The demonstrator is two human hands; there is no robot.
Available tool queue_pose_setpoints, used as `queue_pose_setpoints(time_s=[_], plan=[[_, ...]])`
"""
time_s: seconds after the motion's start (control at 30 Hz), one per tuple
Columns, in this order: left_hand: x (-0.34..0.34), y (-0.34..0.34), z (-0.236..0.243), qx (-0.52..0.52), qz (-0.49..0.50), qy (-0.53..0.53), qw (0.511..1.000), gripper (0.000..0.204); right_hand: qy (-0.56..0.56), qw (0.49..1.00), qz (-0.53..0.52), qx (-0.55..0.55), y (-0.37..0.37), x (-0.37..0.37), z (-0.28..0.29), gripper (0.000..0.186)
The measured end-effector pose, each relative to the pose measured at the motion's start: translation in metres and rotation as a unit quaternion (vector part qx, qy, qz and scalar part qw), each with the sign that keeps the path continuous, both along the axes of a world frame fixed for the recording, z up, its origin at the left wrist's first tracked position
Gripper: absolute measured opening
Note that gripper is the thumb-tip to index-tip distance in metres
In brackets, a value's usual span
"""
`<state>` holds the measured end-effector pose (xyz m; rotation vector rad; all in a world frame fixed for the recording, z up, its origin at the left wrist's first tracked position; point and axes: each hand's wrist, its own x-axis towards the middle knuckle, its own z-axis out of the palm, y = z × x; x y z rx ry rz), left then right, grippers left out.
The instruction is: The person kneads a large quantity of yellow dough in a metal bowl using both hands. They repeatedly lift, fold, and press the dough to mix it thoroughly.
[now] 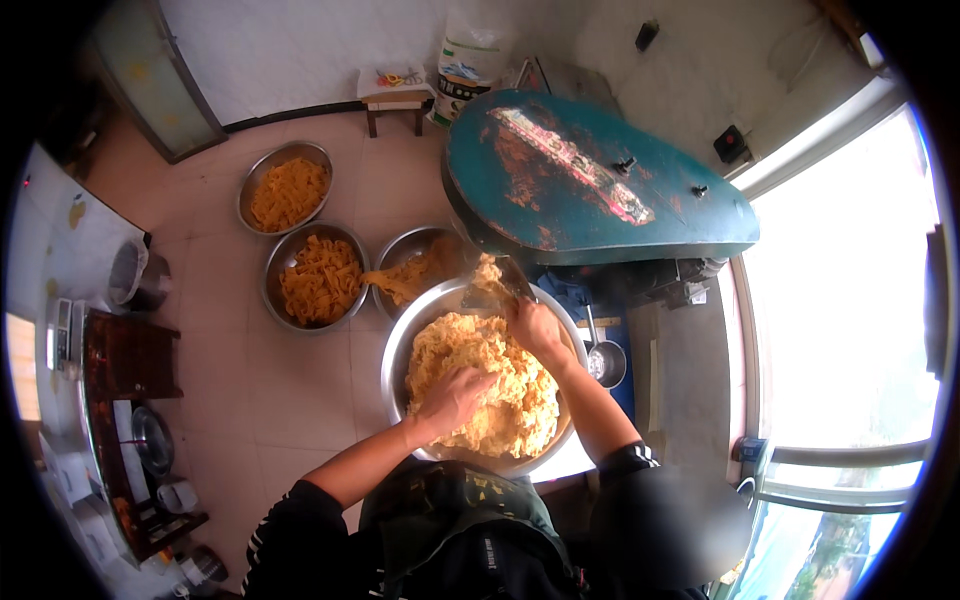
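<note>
A large steel bowl (392, 370) in front of me holds a heap of crumbly yellow dough (515, 405). My left hand (452, 402) lies on the heap with its fingers stretched out, the tips touching the dough. At the far right of the bowl, my right hand (537, 328) is closed on a flat grey metal scraper (516, 282); its exact shape is partly hidden. A clump of dough (488, 272) sits at the scraper, near the bowl's far rim.
A teal machine housing (590, 180) stands just beyond the bowl. Steel basins (268, 290) with orange-yellow dough strips are on the tiled floor at left. A saucepan (606, 364) is right of the bowl. A small stool (397, 103) and a sack (465, 75) stand by the wall.
</note>
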<state>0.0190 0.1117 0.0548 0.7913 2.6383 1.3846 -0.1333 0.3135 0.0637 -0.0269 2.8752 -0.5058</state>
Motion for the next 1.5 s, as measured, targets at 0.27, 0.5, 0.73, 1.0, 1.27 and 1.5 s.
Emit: queue_pose_setpoints(time_s=[0.27,0.5,0.73,1.0,1.27,1.5], plan=[[0.003,-0.014,-0.006,0.008,0.043,-0.027,0.999,0.066,0.054,0.998,0.010,-0.015,-0.017,-0.003,0.013,0.043],[-0.004,-0.014,0.007,-0.068,-0.006,-0.019,0.997,0.069,0.008,0.999,0.026,0.016,-0.026,-0.051,-0.006,0.048],[-0.009,-0.013,0.008,-0.077,-0.107,-0.018,0.991,0.047,0.068,0.997,0.009,0.020,-0.014,-0.060,-0.028,0.043],[0.004,-0.029,-0.023,-0.134,-0.150,0.077,0.977,0.034,0.045,0.998,0.023,0.025,-0.013,-0.032,-0.002,0.043],[0.014,-0.029,-0.030,-0.120,-0.130,0.119,0.977,0.042,0.062,0.998,0.001,0.010,-0.007,-0.035,-0.035,0.041],[0.005,-0.018,-0.012,-0.022,-0.071,0.019,0.997,0.051,0.064,0.998,0.014,0.004,-0.020,-0.044,-0.026,0.046]])
